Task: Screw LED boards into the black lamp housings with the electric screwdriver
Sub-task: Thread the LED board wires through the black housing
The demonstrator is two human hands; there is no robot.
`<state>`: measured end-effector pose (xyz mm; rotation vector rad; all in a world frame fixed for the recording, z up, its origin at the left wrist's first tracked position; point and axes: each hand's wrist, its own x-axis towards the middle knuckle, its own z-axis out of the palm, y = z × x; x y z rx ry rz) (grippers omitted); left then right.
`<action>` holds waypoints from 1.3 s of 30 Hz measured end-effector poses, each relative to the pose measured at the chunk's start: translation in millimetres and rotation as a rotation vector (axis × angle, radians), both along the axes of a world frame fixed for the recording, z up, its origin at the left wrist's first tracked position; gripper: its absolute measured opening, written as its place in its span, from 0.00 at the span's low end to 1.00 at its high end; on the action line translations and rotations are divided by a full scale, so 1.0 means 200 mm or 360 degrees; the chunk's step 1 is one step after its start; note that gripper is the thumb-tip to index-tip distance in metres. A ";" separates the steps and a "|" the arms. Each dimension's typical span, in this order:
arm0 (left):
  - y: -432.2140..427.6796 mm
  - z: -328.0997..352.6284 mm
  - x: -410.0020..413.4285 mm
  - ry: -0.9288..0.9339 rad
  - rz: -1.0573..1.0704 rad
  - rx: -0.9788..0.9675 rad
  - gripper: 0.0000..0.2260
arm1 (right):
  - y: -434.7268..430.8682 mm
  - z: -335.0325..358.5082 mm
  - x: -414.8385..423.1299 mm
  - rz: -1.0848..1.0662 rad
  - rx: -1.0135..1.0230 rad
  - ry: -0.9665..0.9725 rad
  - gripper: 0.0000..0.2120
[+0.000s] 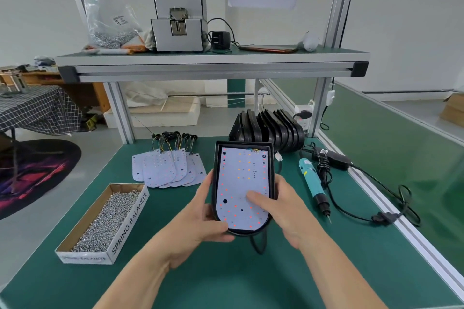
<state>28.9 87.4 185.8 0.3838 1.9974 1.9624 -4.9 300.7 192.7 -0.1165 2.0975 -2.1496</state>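
Both hands hold one black round-ended plastic lamp housing (215, 178) just above the green bench mat (226, 276), near its middle. A white LED board dotted with red and orange emitters (241, 178) lies inside the housing. The left hand (200, 218) curls round the lower left rim, with its thumb hooked over the rounded end. The right hand (283, 211) wraps the right wall, and its thumb (253, 195) presses flat on the board. Both forearms reach in from below, wrists bent slightly inward.

The step in hand looks like seating the board. It would go best with even pressure until the board sits flat, its holes over the fixing points and the wires tucked clear. Only then should a hand leave for the teal electric screwdriver (312, 183) lying to the right, or for the cardboard box of silver screws (105, 218) at the left.
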 end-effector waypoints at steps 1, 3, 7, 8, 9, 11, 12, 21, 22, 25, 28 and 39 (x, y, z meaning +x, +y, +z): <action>0.00 0.00 0.00 0.0030 0.0038 -0.0018 0.43 | 0.01 0.00 0.00 0.0135 0.0034 0.0008 0.27; 0.00 -0.01 0.01 0.0089 0.0069 -0.0035 0.40 | 0.04 0.02 0.01 0.0401 0.0076 0.0013 0.34; 0.01 -0.02 0.03 0.0155 0.0093 -0.0084 0.37 | 0.04 0.02 0.04 0.0489 0.0116 0.0041 0.39; 0.01 -0.02 0.03 0.0164 0.0128 -0.0103 0.38 | 0.03 0.02 0.04 0.0445 0.0115 0.0054 0.39; 0.02 -0.03 0.03 0.0172 0.0168 -0.0117 0.38 | 0.02 0.01 0.04 0.0390 0.0119 0.0068 0.38; 0.02 -0.03 0.03 0.0193 0.0210 -0.0121 0.39 | 0.00 -0.01 0.05 0.0284 0.0131 0.0094 0.36; 0.02 -0.03 0.03 0.0212 0.0212 -0.0119 0.39 | 0.00 -0.03 0.06 0.0242 0.0114 0.0098 0.36; 0.04 -0.05 0.08 0.0410 0.0366 -0.0190 0.38 | 0.01 -0.05 0.10 0.0516 0.0145 0.0211 0.46; 0.04 -0.05 0.08 0.0433 0.0375 -0.0207 0.38 | 0.00 -0.05 0.11 0.0479 0.0161 0.0259 0.46; 0.07 -0.04 0.09 0.0472 0.0426 -0.0274 0.38 | -0.03 -0.07 0.13 0.0256 0.0169 0.0383 0.43; 0.08 -0.03 0.08 0.0437 0.0503 -0.0261 0.37 | -0.05 -0.09 0.15 0.0168 0.0156 0.0385 0.40; 0.06 -0.07 0.09 0.0258 0.0468 -0.0314 0.31 | -0.04 -0.02 -0.03 -0.0270 -0.0174 0.0111 0.10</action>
